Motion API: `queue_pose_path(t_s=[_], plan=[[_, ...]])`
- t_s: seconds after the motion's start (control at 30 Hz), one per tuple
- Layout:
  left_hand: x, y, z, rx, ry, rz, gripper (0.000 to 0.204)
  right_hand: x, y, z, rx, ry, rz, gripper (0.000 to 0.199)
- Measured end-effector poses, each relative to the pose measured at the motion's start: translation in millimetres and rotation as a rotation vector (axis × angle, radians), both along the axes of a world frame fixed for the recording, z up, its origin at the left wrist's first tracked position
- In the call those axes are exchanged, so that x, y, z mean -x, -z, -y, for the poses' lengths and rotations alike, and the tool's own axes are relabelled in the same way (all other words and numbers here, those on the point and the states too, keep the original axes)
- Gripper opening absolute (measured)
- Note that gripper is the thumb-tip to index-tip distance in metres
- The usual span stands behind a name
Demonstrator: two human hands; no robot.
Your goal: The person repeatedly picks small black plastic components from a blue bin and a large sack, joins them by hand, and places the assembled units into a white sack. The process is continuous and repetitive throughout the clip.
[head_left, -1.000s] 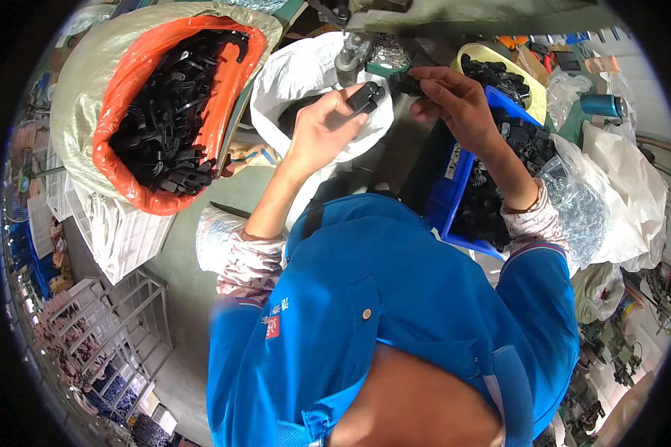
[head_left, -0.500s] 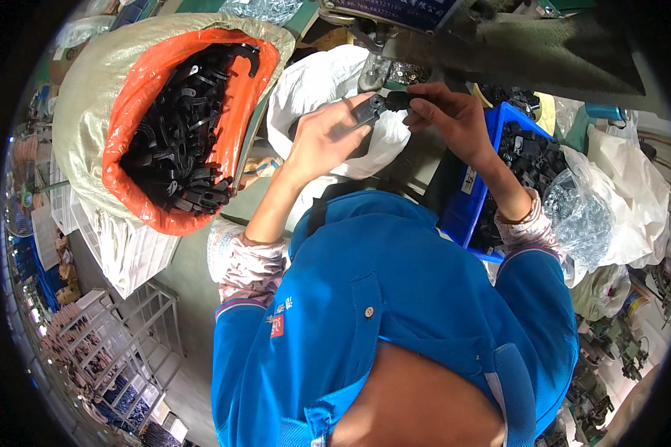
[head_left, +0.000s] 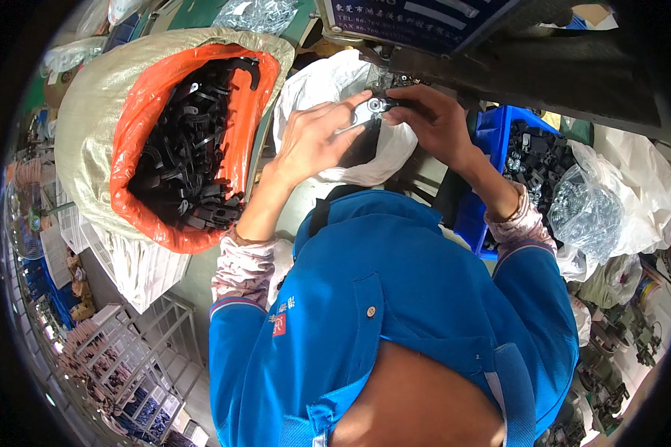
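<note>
Both hands meet on one small part (head_left: 371, 112), black with a bright metal piece on it: left hand (head_left: 313, 141) closes fingers round its near end, right hand (head_left: 432, 123) pinches the far end from above, held up just under a dark machine ledge (head_left: 544, 74). Judging by the scene, work is mid-run: left of the grip, an orange-lined sack (head_left: 149, 134) stands heaped with black plastic parts; right of it, a blue bin (head_left: 492, 141) holds more. A white bag (head_left: 328, 89) sits directly behind the grip.
</note>
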State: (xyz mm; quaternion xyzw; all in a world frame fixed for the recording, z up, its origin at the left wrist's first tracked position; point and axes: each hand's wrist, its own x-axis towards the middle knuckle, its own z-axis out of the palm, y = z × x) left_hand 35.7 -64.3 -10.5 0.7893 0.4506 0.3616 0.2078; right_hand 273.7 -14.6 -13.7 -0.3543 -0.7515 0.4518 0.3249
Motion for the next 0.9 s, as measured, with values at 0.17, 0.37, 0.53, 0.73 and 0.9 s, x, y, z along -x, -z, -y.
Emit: queue_pose_path(t_s=[0.17,0.37,0.53,0.73,0.9], plan=[[8,-11,-18,-0.086,0.078,-0.067,0.027,10,1,-1,-0.048,0.052,-0.063,0.029],[13,-18,-46,-0.17,0.154,-0.062,0.023,9,12,-16,-0.249,0.123,-0.019,0.024],[14,-15,-58,-0.142,0.144,-0.158,0.03,11,12,-18,-0.184,0.114,-0.033,0.023],[16,-12,-67,0.103,0.156,-0.17,0.041,13,14,-27,0.185,0.154,-0.071,0.024],[21,-16,-71,0.141,0.191,-0.159,0.022,6,15,-26,0.263,0.166,0.002,0.029]])
